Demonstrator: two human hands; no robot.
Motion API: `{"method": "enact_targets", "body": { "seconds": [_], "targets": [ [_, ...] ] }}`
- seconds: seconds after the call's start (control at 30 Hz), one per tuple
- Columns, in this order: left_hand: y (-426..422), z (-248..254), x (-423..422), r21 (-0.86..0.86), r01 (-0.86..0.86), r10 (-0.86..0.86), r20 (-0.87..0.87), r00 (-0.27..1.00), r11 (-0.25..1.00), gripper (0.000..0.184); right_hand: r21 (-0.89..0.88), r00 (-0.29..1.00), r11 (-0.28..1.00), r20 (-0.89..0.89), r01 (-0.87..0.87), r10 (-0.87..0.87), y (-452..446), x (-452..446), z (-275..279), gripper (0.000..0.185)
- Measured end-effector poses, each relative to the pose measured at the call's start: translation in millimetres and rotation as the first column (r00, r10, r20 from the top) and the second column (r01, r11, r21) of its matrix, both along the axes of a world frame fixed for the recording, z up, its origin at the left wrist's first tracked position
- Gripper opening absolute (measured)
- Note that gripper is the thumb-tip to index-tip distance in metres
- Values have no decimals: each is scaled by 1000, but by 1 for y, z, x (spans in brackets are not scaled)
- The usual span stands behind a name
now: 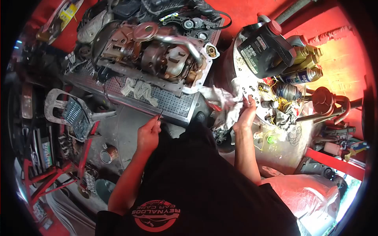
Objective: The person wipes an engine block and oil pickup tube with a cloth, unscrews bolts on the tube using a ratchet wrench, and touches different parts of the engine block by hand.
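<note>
My left hand (149, 133) is closed in front of the metal bench's edge, pinching a thin dark pointed piece (160, 114) too small to name. My right hand (245, 116) grips a dirty white rag (225, 105) beside the drum top. Beyond both hands, an opened engine (157, 59) lies on the perforated metal bench (167, 104), its crankshaft area and a pickup tube exposed. Another crumpled rag (138, 90) rests on the bench, nearer to my left hand.
A drum top (252, 92) at right bears a black oil jug (262, 51), several bottles, a spray can (301, 76) and tangled yellow wire. At left, a plastic chair (55, 104) holds a socket set (76, 116). A tin can (109, 154) stands on the floor.
</note>
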State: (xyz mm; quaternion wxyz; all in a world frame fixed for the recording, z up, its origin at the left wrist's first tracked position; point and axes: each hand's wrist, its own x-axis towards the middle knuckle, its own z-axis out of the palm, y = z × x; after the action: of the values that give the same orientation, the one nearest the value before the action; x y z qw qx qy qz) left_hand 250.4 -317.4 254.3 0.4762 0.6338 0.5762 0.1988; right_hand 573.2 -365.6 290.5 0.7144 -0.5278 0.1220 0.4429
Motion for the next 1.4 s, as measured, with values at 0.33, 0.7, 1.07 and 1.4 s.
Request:
{"method": "enact_targets", "body": {
  "seconds": [0.33,0.7,1.07,1.4],
  "targets": [
    [-5,32,77,-53,-69,73,59,996,996,32,-55,926,961,259,-271,276,22,27,-51,18],
    [-9,22,65,-2,-210,210,7,978,978,31,-392,-244,673,920,-628,308,61,40,0,36],
    [-16,12,57,-26,-405,406,75,911,914,28,-721,-838,459,535,-519,-106,141,47,-7,35],
    [-31,2,58,-153,-503,520,113,846,851,30,-705,-763,290,596,-647,-251,169,60,-7,40]
  ]
}}
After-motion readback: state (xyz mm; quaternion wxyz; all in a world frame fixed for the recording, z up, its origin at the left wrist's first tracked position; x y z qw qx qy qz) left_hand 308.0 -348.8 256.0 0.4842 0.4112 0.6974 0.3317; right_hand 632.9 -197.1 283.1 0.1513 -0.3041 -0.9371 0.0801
